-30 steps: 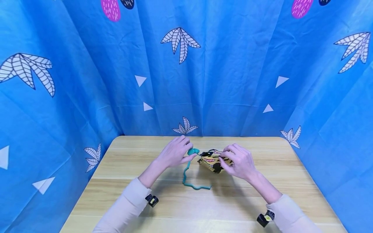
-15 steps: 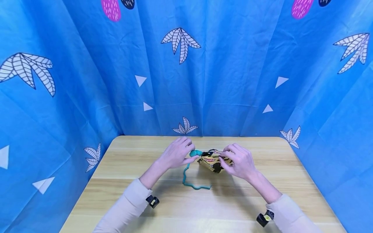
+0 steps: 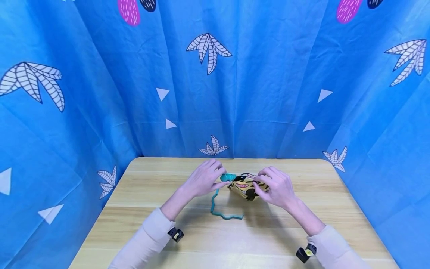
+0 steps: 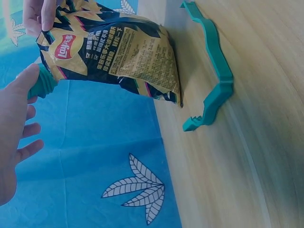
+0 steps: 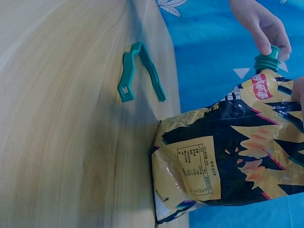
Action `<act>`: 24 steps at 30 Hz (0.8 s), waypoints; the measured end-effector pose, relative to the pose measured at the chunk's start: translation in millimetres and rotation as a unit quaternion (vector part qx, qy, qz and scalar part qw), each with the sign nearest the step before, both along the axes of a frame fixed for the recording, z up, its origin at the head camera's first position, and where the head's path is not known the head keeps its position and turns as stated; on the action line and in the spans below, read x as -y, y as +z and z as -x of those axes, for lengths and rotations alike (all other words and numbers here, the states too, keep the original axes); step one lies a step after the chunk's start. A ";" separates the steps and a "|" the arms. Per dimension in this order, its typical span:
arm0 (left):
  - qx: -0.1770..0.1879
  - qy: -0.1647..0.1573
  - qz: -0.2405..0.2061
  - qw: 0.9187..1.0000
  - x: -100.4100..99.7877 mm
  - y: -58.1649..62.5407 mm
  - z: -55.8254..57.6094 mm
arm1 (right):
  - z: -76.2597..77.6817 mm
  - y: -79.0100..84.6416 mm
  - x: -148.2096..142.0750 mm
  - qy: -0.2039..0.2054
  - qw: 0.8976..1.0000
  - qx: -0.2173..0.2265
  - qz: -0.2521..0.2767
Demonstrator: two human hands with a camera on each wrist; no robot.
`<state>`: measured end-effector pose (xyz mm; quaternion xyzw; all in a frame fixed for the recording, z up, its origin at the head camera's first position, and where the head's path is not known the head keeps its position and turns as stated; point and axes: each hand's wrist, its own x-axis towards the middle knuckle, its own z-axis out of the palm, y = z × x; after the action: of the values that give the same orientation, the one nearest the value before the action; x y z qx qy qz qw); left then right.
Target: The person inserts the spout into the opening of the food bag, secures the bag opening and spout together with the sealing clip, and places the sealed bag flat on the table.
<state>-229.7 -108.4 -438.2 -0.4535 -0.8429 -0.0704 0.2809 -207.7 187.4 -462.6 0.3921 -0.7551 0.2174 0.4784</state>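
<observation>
A yellow-and-black snack bag (image 3: 244,191) stands upright on the table, its top edge pinched by my right hand (image 3: 275,186). In the left wrist view the right fingers show at the bag's top corner. My left hand (image 3: 205,178) pinches a green ribbed spout piece (image 5: 268,62) between thumb and fingers; its narrow end is right at the bag's other top corner. The left hand's lower fingers are spread away from the piece in the left wrist view. A green hinged bag clip (image 4: 221,76) lies unfolded on the table, in front of the bag.
The light wooden table (image 3: 161,231) ends at a back edge close behind the bag and hands. A blue curtain (image 3: 262,93) with printed leaves surrounds the table at the back and both sides.
My left hand has moved slightly right, bringing the green ribbed spout piece against the bag's top corner. The right hand and the bag stay almost where they were; the clip is still.
</observation>
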 end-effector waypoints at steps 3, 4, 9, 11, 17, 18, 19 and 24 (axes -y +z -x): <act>-0.003 -0.002 -0.001 1.000 0.2 1.2 -0.7 | 0.2 -0.2 0.1 -0.001 1.000 -0.001 0.000; -0.002 -0.002 -0.001 1.000 0.3 1.7 -1.3 | 0.2 -0.3 0.1 -0.001 1.000 -0.001 0.000; 0.006 -0.009 -0.010 1.000 -0.9 4.9 -4.6 | 0.7 -1.2 -0.5 0.001 1.000 -0.001 0.002; 0.006 -0.012 -0.014 1.000 -1.6 5.7 -5.5 | 0.6 -1.8 -0.4 0.001 1.000 0.000 0.002; -0.004 -0.021 -0.007 1.000 -4.4 8.6 -6.2 | 0.8 -2.3 -0.4 0.003 1.000 0.001 0.003; -0.002 -0.022 -0.005 1.000 -4.8 9.1 -6.3 | 0.7 -2.4 -0.4 0.003 1.000 0.001 0.003; 0.001 -0.023 -0.004 1.000 -5.2 9.6 -6.7 | 0.7 -2.3 -0.4 0.003 1.000 0.001 0.003; 0.018 -0.021 -0.001 1.000 -6.2 11.0 -8.6 | 0.9 -2.2 -0.6 0.005 1.000 0.000 0.004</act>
<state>-221.1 -102.2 -427.2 -0.4695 -0.8382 -0.0853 0.2642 -208.6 187.9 -464.8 0.3939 -0.7524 0.2225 0.4788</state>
